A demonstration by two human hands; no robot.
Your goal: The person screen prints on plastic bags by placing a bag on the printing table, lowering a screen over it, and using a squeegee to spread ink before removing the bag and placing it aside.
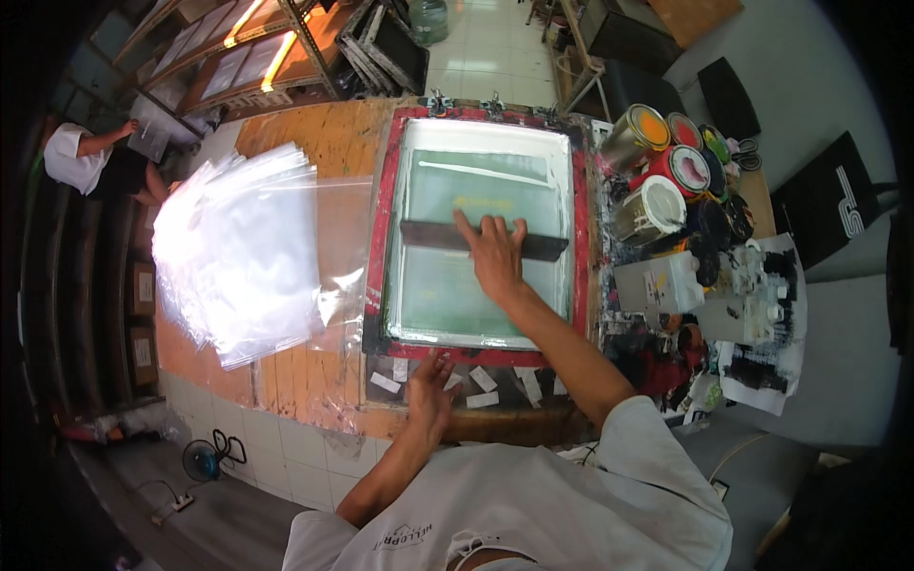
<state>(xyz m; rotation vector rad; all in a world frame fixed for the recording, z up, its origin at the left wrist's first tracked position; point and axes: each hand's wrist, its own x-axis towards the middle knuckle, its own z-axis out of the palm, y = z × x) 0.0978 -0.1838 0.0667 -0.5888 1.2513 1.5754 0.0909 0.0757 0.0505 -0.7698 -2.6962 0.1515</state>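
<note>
My right hand [497, 255] is closed over the top of a dark, long-bladed squeegee [433, 235]. The squeegee lies crosswise on the pale green mesh of a screen printing frame [583, 314], slightly tilted down to the right. White ink [486, 169] forms a streak near the far end of the mesh, and small yellowish marks show just beyond the squeegee. At the frame's near red edge is my left hand [430, 392], its fingers apart and their tips at the rim; it holds nothing I can see.
A stack of clear plastic bags [243, 252] covers the table's left part. Open paint cans [647, 128] and plastic jugs [657, 284] crowd the right side. Clamps [494, 105] hold the frame's far edge. Another person [81, 157] sits at far left.
</note>
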